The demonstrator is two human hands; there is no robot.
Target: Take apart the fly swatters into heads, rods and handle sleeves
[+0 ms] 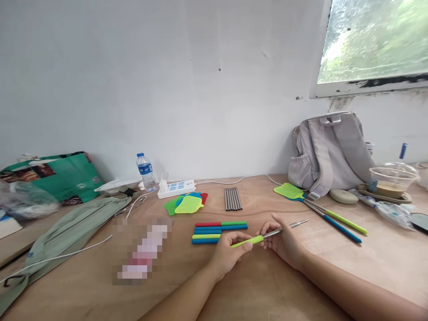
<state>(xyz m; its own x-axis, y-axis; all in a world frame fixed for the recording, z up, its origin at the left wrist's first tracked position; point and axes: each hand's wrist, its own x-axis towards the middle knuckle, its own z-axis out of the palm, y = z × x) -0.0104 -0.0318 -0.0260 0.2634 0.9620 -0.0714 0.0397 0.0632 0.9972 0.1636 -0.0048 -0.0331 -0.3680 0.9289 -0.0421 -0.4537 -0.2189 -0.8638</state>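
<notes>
My left hand (230, 252) is closed around a lime-green fly swatter handle (257, 240) that has a metal rod (294, 224) coming out of its far end. My right hand (284, 243) grips the rod close to the handle, with the rod's thin tip pointing right. Just beyond my left hand lie several coloured handles (206, 231) in red, green, blue and lime. Further back, metal tubes (233, 199) sit side by side, with loose swatter heads (189, 204) piled to their left. Two whole fly swatters (341, 227), lime and blue handled, rest at the right.
A white power strip (176, 189) and a water bottle (146, 171) stand near the wall. A grey backpack (331, 151), a stone-like oval (343, 196) and a plastic cup (392, 180) are at the right. A green bag (72, 176) and grey-green cloth (73, 227) lie left.
</notes>
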